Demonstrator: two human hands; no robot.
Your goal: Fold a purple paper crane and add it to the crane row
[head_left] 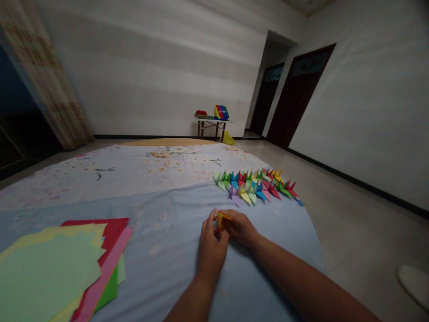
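Observation:
A small folded piece of yellow-orange paper (pixel 221 218) is pinched between my two hands on the pale blue sheet (pixel 167 250). My left hand (pixel 210 248) grips it from the left with fingers closed. From the right, my right hand (pixel 239 227) closes its fingertips on the same paper. Just beyond my hands lie several folded paper cranes (pixel 256 185) in many colours, set in rows.
A fanned stack of coloured paper sheets (pixel 60 273) lies at the near left. A small table with bright items (pixel 212 118) stands by the far wall. Dark doors (pixel 295 98) are at the right. Bare floor (pixel 351 223) lies right of the sheet.

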